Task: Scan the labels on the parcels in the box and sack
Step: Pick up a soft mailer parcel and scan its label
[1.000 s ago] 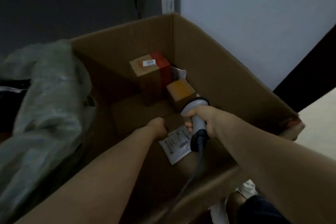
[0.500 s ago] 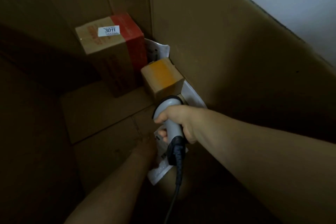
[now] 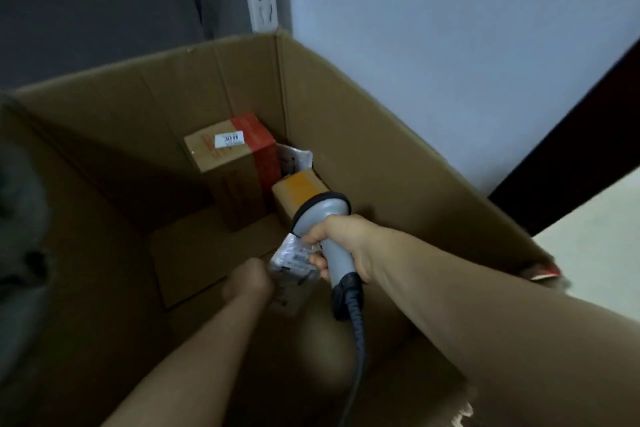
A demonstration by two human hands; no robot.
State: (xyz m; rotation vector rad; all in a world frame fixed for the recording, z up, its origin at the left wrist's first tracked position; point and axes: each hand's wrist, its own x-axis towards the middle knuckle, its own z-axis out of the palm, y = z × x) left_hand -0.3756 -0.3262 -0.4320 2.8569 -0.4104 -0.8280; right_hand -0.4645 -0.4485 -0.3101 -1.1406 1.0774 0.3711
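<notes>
Up comes the flat parcel [image 3: 294, 262] off the box [image 3: 381, 97] floor, left hand [image 3: 251, 282] grip holding it; right hand [image 3: 341, 243] grip clasps the scanner [image 3: 323, 213], scan likely next.

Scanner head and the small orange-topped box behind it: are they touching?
Cannot tell. In the head view the scanner in the right hand overlaps the near corner of the orange-topped box, so any gap between them is hidden.

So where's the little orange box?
In the head view, the orange box sits on the floor of the big box, near its right wall, just right of the tall box and just beyond the scanner.
</notes>
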